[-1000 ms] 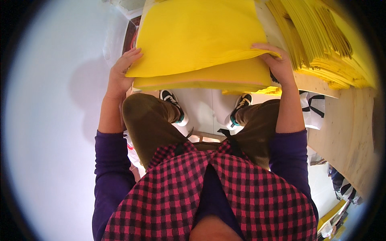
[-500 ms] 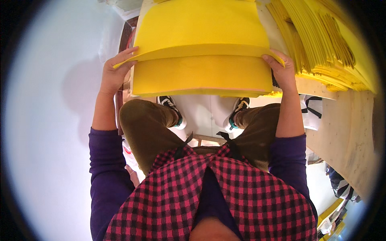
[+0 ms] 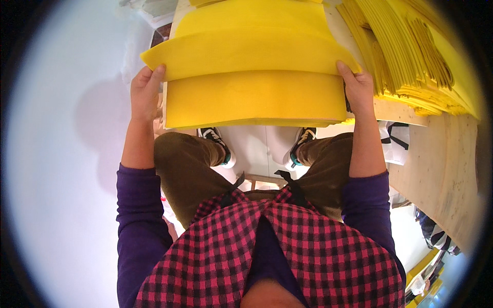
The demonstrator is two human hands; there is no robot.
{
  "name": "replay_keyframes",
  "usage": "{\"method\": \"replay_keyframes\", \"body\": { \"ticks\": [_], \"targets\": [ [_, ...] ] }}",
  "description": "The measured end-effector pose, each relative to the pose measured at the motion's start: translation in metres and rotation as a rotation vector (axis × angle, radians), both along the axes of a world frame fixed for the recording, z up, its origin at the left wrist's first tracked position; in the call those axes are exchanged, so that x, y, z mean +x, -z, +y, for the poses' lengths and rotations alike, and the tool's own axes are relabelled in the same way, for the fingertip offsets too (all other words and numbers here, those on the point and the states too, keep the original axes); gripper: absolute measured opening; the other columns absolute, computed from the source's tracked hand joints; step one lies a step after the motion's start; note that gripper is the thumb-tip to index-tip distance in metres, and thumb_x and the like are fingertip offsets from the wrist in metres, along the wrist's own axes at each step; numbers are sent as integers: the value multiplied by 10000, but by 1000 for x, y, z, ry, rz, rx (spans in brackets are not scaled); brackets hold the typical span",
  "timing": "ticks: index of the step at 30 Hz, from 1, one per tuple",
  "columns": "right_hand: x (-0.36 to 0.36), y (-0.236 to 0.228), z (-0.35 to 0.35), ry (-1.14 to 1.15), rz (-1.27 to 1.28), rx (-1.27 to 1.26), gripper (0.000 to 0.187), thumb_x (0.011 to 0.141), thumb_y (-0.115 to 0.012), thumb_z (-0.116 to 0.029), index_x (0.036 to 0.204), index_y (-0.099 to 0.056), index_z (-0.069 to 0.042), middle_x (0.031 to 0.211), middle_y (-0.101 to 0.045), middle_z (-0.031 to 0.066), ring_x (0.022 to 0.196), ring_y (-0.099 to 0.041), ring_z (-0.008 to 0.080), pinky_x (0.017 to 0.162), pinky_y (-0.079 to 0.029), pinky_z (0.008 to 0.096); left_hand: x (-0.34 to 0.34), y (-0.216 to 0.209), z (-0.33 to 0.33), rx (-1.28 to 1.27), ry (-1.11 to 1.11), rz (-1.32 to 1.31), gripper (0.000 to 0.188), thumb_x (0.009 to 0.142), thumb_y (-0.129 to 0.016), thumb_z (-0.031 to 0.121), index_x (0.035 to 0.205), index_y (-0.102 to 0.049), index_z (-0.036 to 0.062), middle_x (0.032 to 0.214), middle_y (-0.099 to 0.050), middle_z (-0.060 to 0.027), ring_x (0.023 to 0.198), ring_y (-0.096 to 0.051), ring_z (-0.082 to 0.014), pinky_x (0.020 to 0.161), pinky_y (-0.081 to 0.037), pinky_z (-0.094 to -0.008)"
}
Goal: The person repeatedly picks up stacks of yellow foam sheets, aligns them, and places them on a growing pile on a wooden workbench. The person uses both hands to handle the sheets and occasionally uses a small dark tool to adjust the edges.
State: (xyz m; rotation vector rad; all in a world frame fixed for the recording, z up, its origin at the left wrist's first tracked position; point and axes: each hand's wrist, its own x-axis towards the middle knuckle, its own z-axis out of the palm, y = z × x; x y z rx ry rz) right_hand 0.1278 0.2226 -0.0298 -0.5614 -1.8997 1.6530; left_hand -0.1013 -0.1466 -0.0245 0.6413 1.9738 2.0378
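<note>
A thick yellow foam sheet (image 3: 246,54) is held up in front of me by its two near corners, sagging a little at each end. My left hand (image 3: 145,92) grips its left corner and my right hand (image 3: 358,88) grips its right corner. Directly under it lies a stack of the same yellow foam sheets (image 3: 257,100), which hides most of the surface below.
A tall pile of thin yellow sheets (image 3: 411,56) leans on a wooden table (image 3: 441,164) at the right. A pale wall (image 3: 56,154) fills the left side. Below are my brown trousers and dark shoes (image 3: 213,138) on a light floor.
Both hands have risen and moved farther from my body with the top foam sheet, which has lifted and flattened from its earlier slant.
</note>
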Motion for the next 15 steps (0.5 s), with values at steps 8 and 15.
{"method": "replay_keyframes", "body": {
  "ticks": [8,15],
  "targets": [
    [-14,2,-2,44,33,-57,188,906,-650,-155,1022,-677,-10,903,-671,-12,763,-566,41,673,-471,217,-9,8,14,-19,-48,-175,263,935,-592,193,1073,-628,-28,982,-657,-42,901,-581,-95,816,-439,-243],
    [-23,-3,1,158,-36,48,229,866,-706,-205,960,-681,3,758,-635,-36,633,-505,31,564,-427,213,-5,4,14,-38,-92,-151,293,936,-590,223,1085,-623,-27,986,-656,-41,924,-579,-100,829,-436,-257]
  ]
}}
